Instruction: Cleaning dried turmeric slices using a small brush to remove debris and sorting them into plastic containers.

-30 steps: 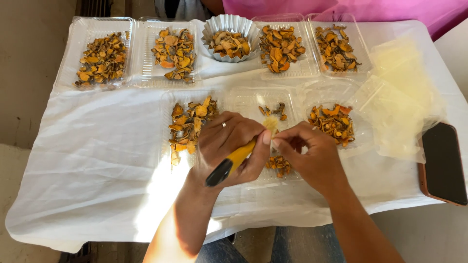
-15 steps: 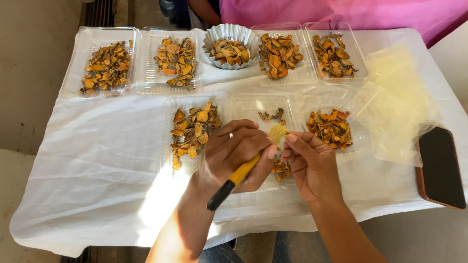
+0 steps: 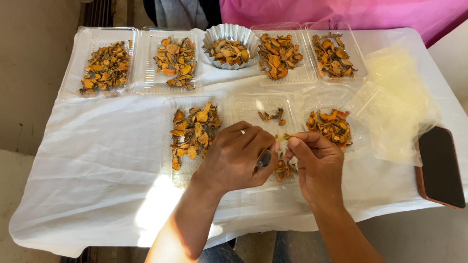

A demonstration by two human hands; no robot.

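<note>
Head view: the left hand (image 3: 233, 158) is closed around a dark-handled knife (image 3: 263, 158), and the right hand (image 3: 317, 163) pinches a small yellow piece (image 3: 284, 138) at the table's middle, over a clear tray (image 3: 253, 104). Best to keep the blade angled away from the fingertips. Orange slices (image 3: 192, 134) lie at nine o'clock of the hands, plastic bags (image 3: 395, 112) at two, a phone (image 3: 441, 165) at three; nothing blocks them.

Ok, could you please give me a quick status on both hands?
Left hand shut on knife. Right hand pinching small yellow piece. Both over clear tray. Nothing in the way.
</note>
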